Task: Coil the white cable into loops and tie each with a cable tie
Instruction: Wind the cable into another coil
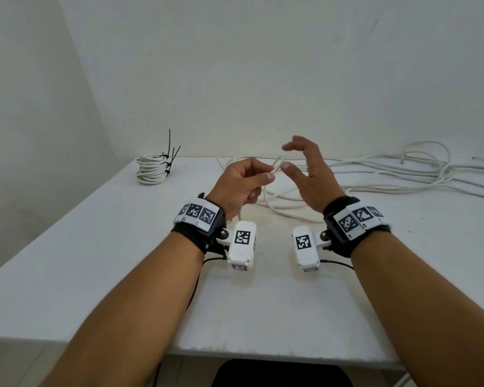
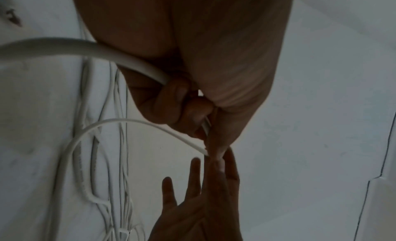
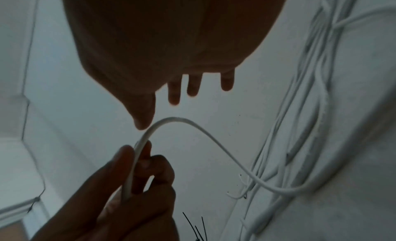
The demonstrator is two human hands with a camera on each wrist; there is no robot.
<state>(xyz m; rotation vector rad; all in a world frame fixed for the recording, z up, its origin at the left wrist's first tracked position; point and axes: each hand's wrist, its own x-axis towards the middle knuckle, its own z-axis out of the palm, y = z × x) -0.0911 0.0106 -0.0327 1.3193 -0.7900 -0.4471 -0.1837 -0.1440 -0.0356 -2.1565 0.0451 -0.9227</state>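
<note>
At frame centre, the left hand (image 1: 242, 182) pinches a thin white round cable (image 1: 277, 165) above the flat white surface (image 1: 95, 261); the right hand (image 1: 309, 174) hovers just beside it, fingers spread. Loose cable sprawls toward the right edge. At upper left sits a stack of coiled white cable bundles (image 1: 151, 170) bound with black plastic cable ties (image 1: 170, 152).

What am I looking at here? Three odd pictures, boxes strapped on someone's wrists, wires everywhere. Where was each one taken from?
No machine here: a person works with bare hands. The wide picture comes from a camera on their head; the two dim ones come from the white boxes strapped at each wrist, looking along the fingers. On the white table a long loose white cable sprawls at the right, and a finished coil bound with black cable ties sits at the back left. The left hand pinches the cable near its end; the right hand is open beside it, holding nothing.
</note>
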